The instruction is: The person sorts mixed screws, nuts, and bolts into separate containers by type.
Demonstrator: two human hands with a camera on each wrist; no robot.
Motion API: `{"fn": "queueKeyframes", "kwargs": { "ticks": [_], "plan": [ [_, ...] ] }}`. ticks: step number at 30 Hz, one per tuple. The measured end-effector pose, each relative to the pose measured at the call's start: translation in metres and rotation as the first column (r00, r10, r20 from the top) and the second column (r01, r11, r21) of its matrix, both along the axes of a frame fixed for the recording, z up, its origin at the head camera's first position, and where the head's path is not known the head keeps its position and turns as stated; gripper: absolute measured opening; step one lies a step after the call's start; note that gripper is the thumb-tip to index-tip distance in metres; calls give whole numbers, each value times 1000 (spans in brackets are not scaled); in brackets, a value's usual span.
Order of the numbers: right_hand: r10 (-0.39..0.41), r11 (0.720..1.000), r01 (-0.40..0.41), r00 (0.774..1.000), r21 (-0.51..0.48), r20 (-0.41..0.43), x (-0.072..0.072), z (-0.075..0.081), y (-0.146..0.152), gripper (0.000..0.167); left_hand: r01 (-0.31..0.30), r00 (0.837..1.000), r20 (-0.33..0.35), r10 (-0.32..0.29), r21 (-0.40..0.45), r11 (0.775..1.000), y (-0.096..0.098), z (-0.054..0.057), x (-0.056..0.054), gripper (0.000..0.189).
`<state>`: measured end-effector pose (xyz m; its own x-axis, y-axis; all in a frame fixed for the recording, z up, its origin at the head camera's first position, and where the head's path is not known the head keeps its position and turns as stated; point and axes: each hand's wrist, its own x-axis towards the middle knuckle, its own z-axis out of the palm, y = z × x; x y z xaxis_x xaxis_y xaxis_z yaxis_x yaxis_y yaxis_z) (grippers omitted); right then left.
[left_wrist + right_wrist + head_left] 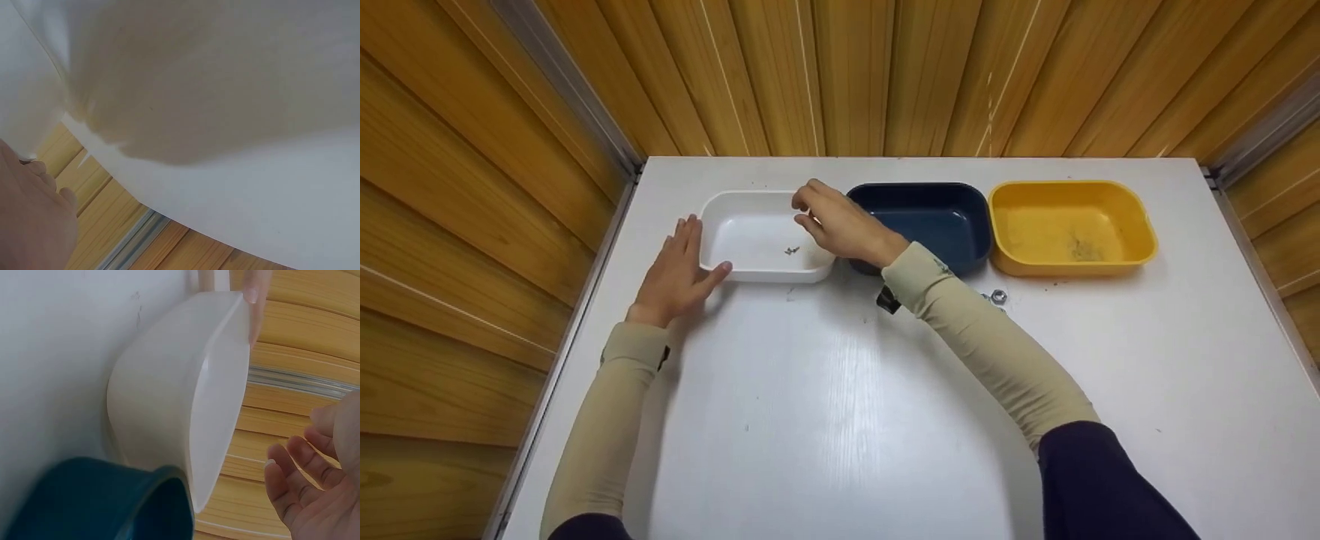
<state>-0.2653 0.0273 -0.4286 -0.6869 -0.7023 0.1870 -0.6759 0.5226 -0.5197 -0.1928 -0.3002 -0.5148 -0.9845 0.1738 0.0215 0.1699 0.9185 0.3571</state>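
My left hand (675, 274) rests against the left end of a white plastic bin (769, 276), fingers straight along its side and thumb at the front rim. In the right wrist view that thumb shows on the rim of the bin. Several tiny metal screws (792, 250) lie on the bin's floor. Over its right end hovers my right hand (844, 221), fingers loosely bent. Nothing shows between the fingers of the right hand (315, 478) in the right wrist view. A dark blue bin (919, 187) stands beside the white one, partly hidden by the right wrist.
Right of the blue bin sits a yellow bin (1072, 270) with small dark bits on its floor. Metal nuts (998, 297) lie on the white table (810, 420) in front of the bins, partly behind the right sleeve. Wood-panelled walls (855, 75) border the table's back and sides.
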Motion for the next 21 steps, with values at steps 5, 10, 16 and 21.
{"fn": "queueKeyframes", "kwargs": {
  "ticks": [5,10,16,21],
  "plan": [
    [-2,1000,2,1000,-10,-2,6,7,19,27,9,1000,-17,-9,-10,1000,0,1,0,106],
    [-6,1000,5,1000,-18,-28,12,12,41,25,12,1000,-12,-12,-16,1000,1,5,0,106],
    [-7,1000,7,999,-10,-41,18,17,66,23,13,1000,-2,-13,-28,1000,3,9,1,104],
    [-23,1000,23,999,-4,-40,26,18,81,23,24,1000,-17,-24,-45,999,5,10,0,103]
  ]
}}
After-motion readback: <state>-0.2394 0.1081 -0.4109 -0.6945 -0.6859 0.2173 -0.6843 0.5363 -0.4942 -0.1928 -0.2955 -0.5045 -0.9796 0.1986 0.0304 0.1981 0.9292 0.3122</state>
